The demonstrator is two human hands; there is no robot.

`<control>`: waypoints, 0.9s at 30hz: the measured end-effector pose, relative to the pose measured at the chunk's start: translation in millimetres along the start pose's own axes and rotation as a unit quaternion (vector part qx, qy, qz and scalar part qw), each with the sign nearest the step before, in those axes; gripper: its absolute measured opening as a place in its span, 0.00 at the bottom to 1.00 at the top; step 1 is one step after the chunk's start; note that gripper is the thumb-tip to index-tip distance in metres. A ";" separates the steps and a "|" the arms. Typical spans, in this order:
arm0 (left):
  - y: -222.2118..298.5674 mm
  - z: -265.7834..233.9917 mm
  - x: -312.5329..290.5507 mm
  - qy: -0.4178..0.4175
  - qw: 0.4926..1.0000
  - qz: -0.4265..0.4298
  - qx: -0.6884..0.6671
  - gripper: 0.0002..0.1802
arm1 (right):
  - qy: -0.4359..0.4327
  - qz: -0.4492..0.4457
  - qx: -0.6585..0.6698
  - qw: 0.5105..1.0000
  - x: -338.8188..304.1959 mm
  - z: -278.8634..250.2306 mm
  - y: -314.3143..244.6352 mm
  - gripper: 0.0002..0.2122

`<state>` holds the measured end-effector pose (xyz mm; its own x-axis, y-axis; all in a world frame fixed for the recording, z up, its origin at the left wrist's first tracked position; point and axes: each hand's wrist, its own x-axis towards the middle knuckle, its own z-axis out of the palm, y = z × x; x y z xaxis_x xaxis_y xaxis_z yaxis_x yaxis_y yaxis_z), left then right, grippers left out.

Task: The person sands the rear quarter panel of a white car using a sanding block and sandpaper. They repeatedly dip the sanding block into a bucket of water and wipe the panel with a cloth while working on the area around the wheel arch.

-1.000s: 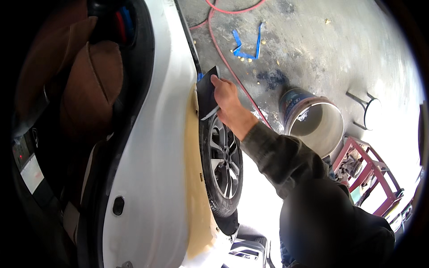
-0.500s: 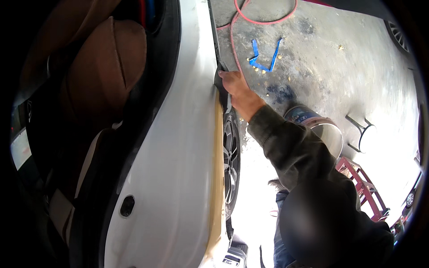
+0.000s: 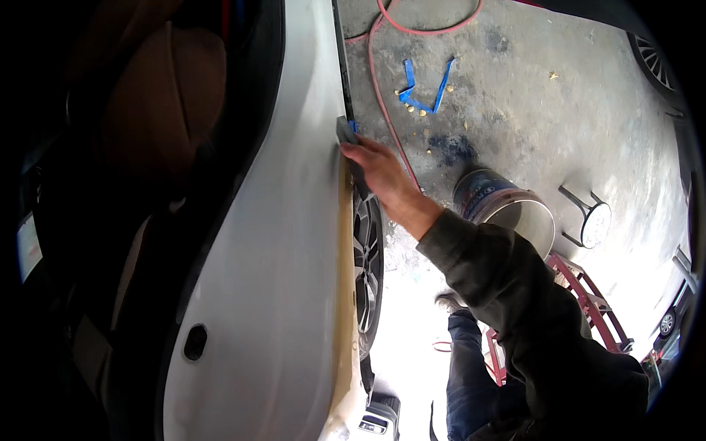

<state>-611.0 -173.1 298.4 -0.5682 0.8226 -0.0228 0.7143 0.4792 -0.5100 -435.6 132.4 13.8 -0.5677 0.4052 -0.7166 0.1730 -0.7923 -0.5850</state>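
My right hand, in a dark sleeve, reaches in from the lower right. Its fingers close around a dark grey flat sanding block, held against the edge of a white car body panel. Part of the block is covered by the hand. Below it, a yellowish-tan strip runs along the panel's edge. A bit of blue shows just behind the block. My left hand is out of view.
Beyond the panel's edge is a wheel. On the concrete floor lie a red hose and blue tape strips. A bucket, a small round stool and a red metal stand are to the right. A dark car seat is at left.
My right hand and the block have slid a little down along the panel's edge, and the hand's angle has changed. The whole view has shifted slightly; more of my legs shows.
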 end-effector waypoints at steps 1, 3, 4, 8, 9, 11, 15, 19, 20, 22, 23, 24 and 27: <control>0.3 -1.5 -0.7 0.000 1.000 0.002 0.001 0.34 | -0.014 -0.005 0.044 0.999 0.4 5.0 7.2 0.28; 0.7 -3.8 0.5 0.006 1.000 0.006 -0.002 0.34 | -0.011 -0.047 0.064 0.997 0.5 12.0 23.3 0.28; 1.3 -6.9 -0.4 0.010 1.000 0.007 -0.003 0.34 | 0.003 -0.081 0.040 0.996 -2.1 16.1 33.2 0.29; -5.7 -37.4 -35.6 0.007 1.000 0.004 0.022 0.34 | -0.004 -0.221 0.002 0.975 -100.0 44.7 66.6 0.29; -8.8 -50.1 -48.6 0.008 0.999 0.001 0.034 0.34 | -0.008 -0.292 -0.024 0.956 -139.3 49.2 74.1 0.29; -4.2 -51.9 -69.5 -0.001 0.999 0.005 0.037 0.34 | -0.047 -0.261 -0.110 0.958 -170.0 32.9 95.8 0.30; -12.4 -116.0 -133.7 0.004 0.997 -0.007 0.081 0.34 | -0.038 -0.259 -0.085 0.961 -102.0 29.1 83.5 0.31; -14.8 -162.9 -173.9 0.041 0.994 -0.017 0.100 0.34 | 0.022 -0.298 -0.135 0.945 -99.3 33.0 75.9 0.34; -16.7 -180.2 -190.2 0.040 0.992 -0.027 0.117 0.34 | 0.004 -0.309 -0.156 0.938 -131.5 47.1 87.5 0.35; -16.9 -201.7 -208.7 0.059 0.991 -0.029 0.121 0.34 | -0.011 -0.381 -0.172 0.908 -193.9 47.0 112.4 0.35; -16.7 -212.6 -218.5 0.067 0.989 -0.030 0.125 0.34 | -0.018 -0.392 -0.166 0.905 -230.3 49.4 129.5 0.35; -15.5 -222.3 -228.2 0.082 0.988 -0.031 0.129 0.34 | -0.024 -0.407 -0.159 0.899 -267.1 51.1 150.3 0.36; -9.0 -239.5 -260.8 0.107 0.985 -0.035 0.134 0.34 | -0.050 -0.400 -0.222 0.888 -358.9 47.6 239.9 0.38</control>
<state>-371.4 -318.7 514.8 -0.4928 0.8497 0.1876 0.5265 0.4629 -0.7131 -228.7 -224.8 148.6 -0.7171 0.6967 0.0194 -0.0292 -0.0023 -0.9996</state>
